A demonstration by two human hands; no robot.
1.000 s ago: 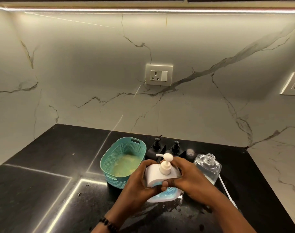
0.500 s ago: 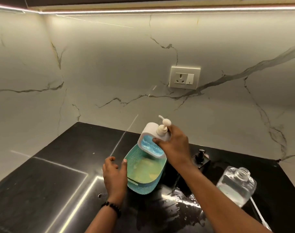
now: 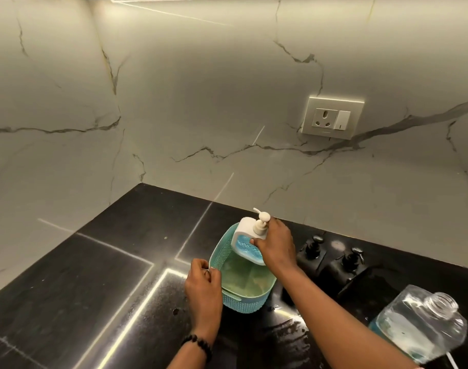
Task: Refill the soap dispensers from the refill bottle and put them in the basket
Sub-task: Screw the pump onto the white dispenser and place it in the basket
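A white pump dispenser [image 3: 245, 238] with a blue front panel hangs tilted over the far end of the teal basket [image 3: 250, 299], partly inside it. My right hand [image 3: 275, 245] grips it by its right side, just below the pump. My left hand [image 3: 203, 282] holds the basket's near-left rim. Two black pump dispensers [image 3: 311, 251] [image 3: 348, 265] stand to the right of the basket. The clear refill bottle [image 3: 422, 322], uncapped and with a little blue liquid in it, stands at the lower right.
The black stone counter [image 3: 99, 278] is wet in front of the basket, with a puddle [image 3: 288, 331] between my arms. A marble wall with a power socket [image 3: 332, 118] rises behind. A white stick [image 3: 452, 359] lies by the refill bottle.
My right hand carried the white dispenser from in front of me up and over to the basket and lowered it into the far end. My left hand let go and took the basket's rim.
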